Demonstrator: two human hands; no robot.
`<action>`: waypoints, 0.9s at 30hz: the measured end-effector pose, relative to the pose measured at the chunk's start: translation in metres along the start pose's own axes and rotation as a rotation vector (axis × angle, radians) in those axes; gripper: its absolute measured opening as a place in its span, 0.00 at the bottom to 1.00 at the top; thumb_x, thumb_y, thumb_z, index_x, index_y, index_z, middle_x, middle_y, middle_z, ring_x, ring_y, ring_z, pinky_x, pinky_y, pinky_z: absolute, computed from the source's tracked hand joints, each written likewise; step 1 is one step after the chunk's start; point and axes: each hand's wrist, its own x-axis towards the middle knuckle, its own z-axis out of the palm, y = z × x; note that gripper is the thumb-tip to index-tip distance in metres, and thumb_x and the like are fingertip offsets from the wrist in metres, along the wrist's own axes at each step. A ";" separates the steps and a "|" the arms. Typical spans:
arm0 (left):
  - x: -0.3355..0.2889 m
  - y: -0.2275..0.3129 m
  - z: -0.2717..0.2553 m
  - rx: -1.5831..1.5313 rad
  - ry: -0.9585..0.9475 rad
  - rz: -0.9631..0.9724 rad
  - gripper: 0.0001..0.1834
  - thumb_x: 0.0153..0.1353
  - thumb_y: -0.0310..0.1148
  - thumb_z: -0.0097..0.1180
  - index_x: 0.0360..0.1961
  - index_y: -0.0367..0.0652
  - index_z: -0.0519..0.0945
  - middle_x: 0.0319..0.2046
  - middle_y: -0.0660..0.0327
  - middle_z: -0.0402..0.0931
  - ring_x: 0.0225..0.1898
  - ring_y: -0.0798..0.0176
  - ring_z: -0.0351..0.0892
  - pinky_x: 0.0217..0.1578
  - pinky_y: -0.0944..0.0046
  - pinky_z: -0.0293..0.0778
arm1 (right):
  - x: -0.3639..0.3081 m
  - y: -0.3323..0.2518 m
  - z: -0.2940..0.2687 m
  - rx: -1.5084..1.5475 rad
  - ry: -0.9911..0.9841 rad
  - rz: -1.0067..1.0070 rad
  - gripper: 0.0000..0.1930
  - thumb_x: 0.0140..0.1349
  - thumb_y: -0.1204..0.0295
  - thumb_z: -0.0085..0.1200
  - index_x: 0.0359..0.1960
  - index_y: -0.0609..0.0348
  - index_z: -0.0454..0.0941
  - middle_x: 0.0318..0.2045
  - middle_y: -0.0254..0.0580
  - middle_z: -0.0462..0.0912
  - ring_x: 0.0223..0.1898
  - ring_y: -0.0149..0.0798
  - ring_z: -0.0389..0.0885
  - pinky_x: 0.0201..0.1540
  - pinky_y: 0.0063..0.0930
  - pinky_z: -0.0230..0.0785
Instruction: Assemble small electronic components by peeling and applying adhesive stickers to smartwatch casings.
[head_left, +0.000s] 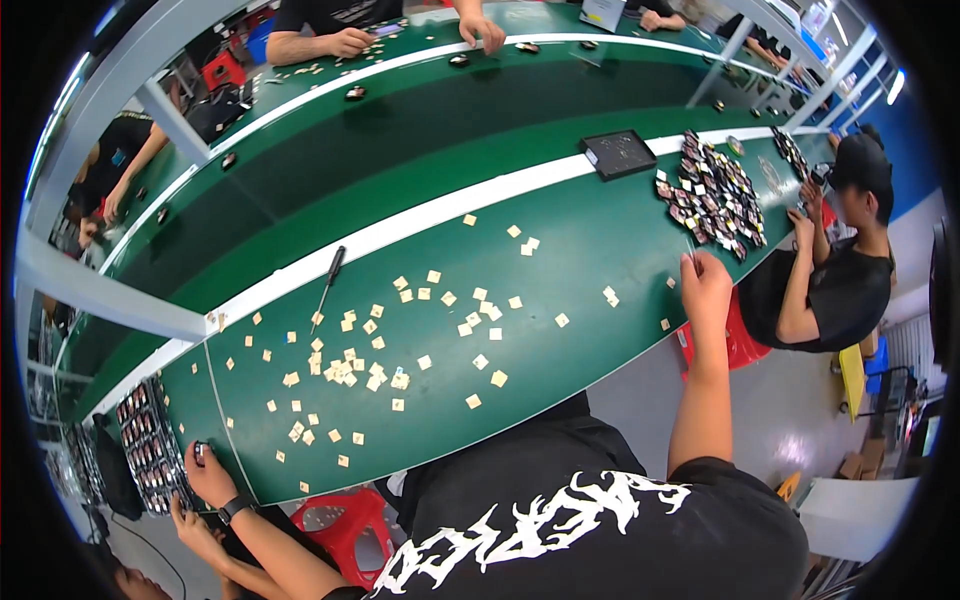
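Far out to the left, my left hand, with a dark band on its wrist, is closed on a small black part. Beside it stands a black tray holding rows of small dark parts. My right hand is raised over the bench's near edge at the right, thumb and fingers pinched together; whatever is between them is too small to make out. Just beyond that hand lies a heap of small dark parts with pale labels. Many small cream-coloured square pieces are scattered over the green bench between my hands.
A screwdriver lies near the white rail. A shallow black tray sits by the belt, which carries several small parts. A co-worker's hand is close to my left hand; another person works at right. Red stools stand below.
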 end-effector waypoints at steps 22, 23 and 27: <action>-0.071 0.186 0.002 0.082 0.220 0.407 0.14 0.62 0.27 0.60 0.49 0.34 0.81 0.54 0.47 0.78 0.56 0.43 0.76 0.59 0.48 0.70 | 0.152 0.056 0.106 -0.211 -0.173 -0.157 0.25 0.65 0.66 0.57 0.64 0.57 0.72 0.38 0.51 0.86 0.39 0.49 0.86 0.44 0.41 0.76; -0.082 0.204 0.005 -0.011 0.152 0.430 0.15 0.61 0.26 0.61 0.49 0.35 0.81 0.54 0.48 0.78 0.56 0.44 0.76 0.58 0.48 0.70 | 0.152 0.049 0.103 -0.189 -0.178 -0.150 0.25 0.65 0.68 0.58 0.63 0.59 0.72 0.36 0.47 0.86 0.37 0.43 0.86 0.41 0.36 0.76; -0.129 0.268 0.026 -0.501 -0.286 0.526 0.13 0.58 0.25 0.62 0.45 0.37 0.81 0.48 0.52 0.81 0.50 0.46 0.80 0.51 0.53 0.75 | 0.157 0.066 0.110 0.055 -0.229 -0.166 0.26 0.62 0.71 0.64 0.62 0.63 0.72 0.35 0.37 0.85 0.37 0.30 0.82 0.41 0.24 0.73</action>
